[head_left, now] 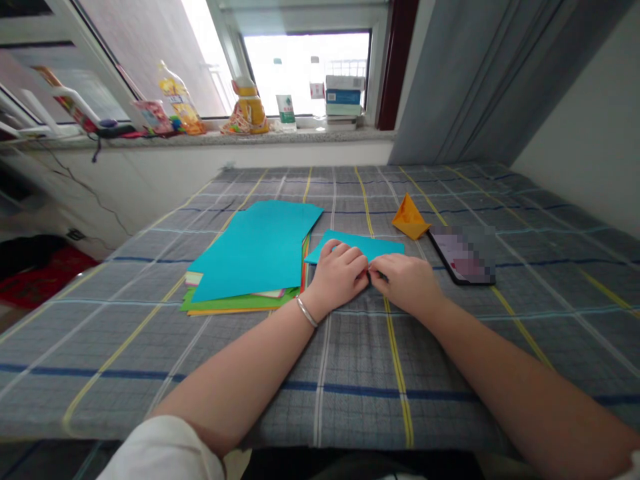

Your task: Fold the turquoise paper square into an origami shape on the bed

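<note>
A blue sheet of paper (383, 247), looking folded, lies flat on the plaid cloth in front of me. My left hand (343, 270), with a silver bangle at its wrist, rests on the near left part of this paper, fingers curled down on it. Close against it, my right hand (403, 279) pinches the paper's near edge. Both hands cover that edge, so the exact grip is partly hidden. To the left sits a stack of coloured paper (255, 250), blue on top, with green, orange and white edges showing beneath.
An orange folded paper boat (411, 219) stands beyond my right hand, touching or nearly touching a phone (465, 257). The plaid cloth (240, 387) covers the table. Bottles, a snack bag and stacked boxes (344, 97) line the windowsill (190, 141) at the back.
</note>
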A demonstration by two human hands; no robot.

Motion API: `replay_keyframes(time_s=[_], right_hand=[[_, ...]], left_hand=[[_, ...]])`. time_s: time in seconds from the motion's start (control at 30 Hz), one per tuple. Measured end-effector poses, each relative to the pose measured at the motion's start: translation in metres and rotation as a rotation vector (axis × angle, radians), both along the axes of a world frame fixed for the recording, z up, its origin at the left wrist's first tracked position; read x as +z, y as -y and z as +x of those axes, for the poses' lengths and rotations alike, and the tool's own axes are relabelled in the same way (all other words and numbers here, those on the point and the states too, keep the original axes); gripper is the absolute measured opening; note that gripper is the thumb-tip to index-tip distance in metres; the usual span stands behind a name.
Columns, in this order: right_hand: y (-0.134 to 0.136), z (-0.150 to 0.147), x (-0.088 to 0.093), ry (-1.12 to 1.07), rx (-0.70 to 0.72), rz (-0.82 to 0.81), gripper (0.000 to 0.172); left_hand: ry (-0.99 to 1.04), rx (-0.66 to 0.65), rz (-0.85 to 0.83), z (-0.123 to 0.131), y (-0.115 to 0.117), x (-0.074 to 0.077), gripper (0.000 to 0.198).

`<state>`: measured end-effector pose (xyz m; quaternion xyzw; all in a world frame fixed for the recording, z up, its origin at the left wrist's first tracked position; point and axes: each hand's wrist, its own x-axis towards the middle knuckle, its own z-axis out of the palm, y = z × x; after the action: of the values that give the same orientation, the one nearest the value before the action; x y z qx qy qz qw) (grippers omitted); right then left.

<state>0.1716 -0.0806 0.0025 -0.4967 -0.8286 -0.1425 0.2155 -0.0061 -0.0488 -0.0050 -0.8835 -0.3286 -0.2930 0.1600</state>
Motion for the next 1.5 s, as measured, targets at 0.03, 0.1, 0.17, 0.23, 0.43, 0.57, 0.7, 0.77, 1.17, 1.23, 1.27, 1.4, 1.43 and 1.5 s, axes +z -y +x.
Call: replay_keyframes(time_s=[0.03, 0.1, 0.17, 0.23, 0.43, 0.57, 0.7, 0.77, 1.17, 1.23, 1.27, 1.4, 1.43, 1.5], right_hand=[[0.0, 0.0, 0.0, 0.002, 0.007, -0.004, 0.02], [-0.002, 0.002, 0.0, 0.016, 0.011, -0.005, 0.019], [-0.004, 0.004, 0.0, 0.028, 0.006, -0.011, 0.017], [-0.005, 0.007, -0.002, 0.026, 0.004, -0.033, 0.017], [-0.006, 0.012, -0.002, -0.019, 0.066, -0.079, 0.016], [-0.005, 0.018, 0.002, -0.022, 0.054, -0.134, 0.014], [-0.007, 0.022, 0.004, -0.008, 0.063, -0.172, 0.014], [-0.008, 0.023, 0.004, -0.005, 0.058, -0.179, 0.014], [-0.009, 0.034, 0.005, -0.091, 0.053, -0.22, 0.013], [-0.01, 0.037, 0.006, -0.096, 0.045, -0.219, 0.013], [-0.01, 0.039, 0.007, -0.098, 0.041, -0.218, 0.013], [-0.01, 0.043, 0.009, -0.112, 0.052, -0.229, 0.014], [-0.011, 0.044, 0.009, -0.117, 0.055, -0.235, 0.013], [-0.012, 0.046, 0.009, -0.126, 0.054, -0.246, 0.013]], left_hand=[[-0.008, 0.007, -0.003, -0.001, 0.0, 0.0, 0.015], [-0.017, 0.033, -0.038, -0.002, -0.002, 0.001, 0.011], [-0.03, 0.066, -0.095, -0.004, -0.003, 0.001, 0.008], [-0.071, 0.076, -0.126, -0.006, -0.005, 0.001, 0.006], [-0.213, 0.055, -0.046, -0.013, -0.005, 0.004, 0.006], [-0.3, 0.037, -0.015, -0.022, -0.007, 0.009, 0.008], [-0.332, 0.037, 0.011, -0.029, -0.01, 0.011, 0.01], [-0.333, 0.049, 0.011, -0.032, -0.013, 0.011, 0.01], [-0.341, 0.085, 0.04, -0.041, -0.018, 0.014, 0.01], [-0.331, 0.09, 0.025, -0.043, -0.02, 0.014, 0.009], [-0.328, 0.087, 0.017, -0.043, -0.02, 0.014, 0.009], [-0.32, 0.067, -0.005, -0.047, -0.022, 0.017, 0.011], [-0.322, 0.066, -0.005, -0.047, -0.022, 0.018, 0.011], [-0.322, 0.075, -0.002, -0.05, -0.023, 0.019, 0.012]])
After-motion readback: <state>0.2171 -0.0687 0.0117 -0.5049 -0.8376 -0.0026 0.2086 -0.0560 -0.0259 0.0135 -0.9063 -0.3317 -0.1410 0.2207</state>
